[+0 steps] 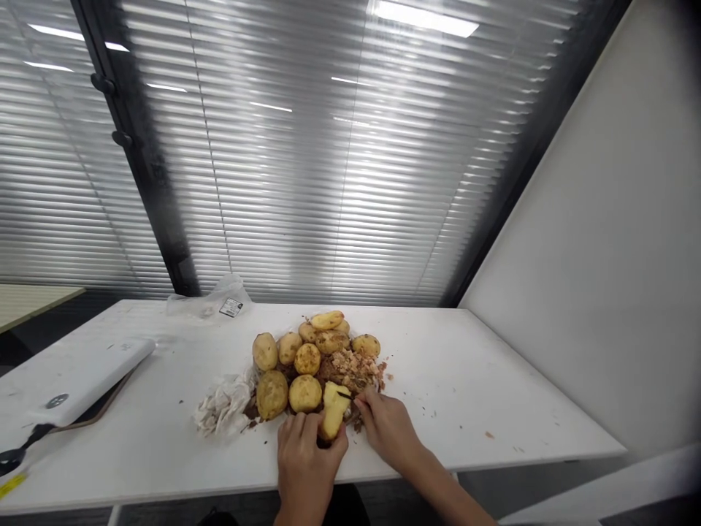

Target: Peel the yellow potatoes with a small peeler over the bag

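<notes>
My left hand (305,454) is closed around the lower end of a partly peeled potato (332,413) at the table's front, its pale yellow flesh facing up. From the right, my right hand (390,426) grips a small tool with a thin dark blade (345,395), which touches the upper part of that potato. The tool's handle is hidden in my fingers, so I cannot tell if it is a knife or a peeler. Just beyond my hands sit several other potatoes (305,394), some with brown skin patches. A heap of brownish peelings (350,369) lies beside them.
Crumpled white tissue (223,404) lies left of the potatoes. A clear plastic bag (211,299) with a label rests at the table's back edge. On the left is a white device (98,380) with a cable. Scraps dot the white table (465,380); blinds and a wall stand behind and right.
</notes>
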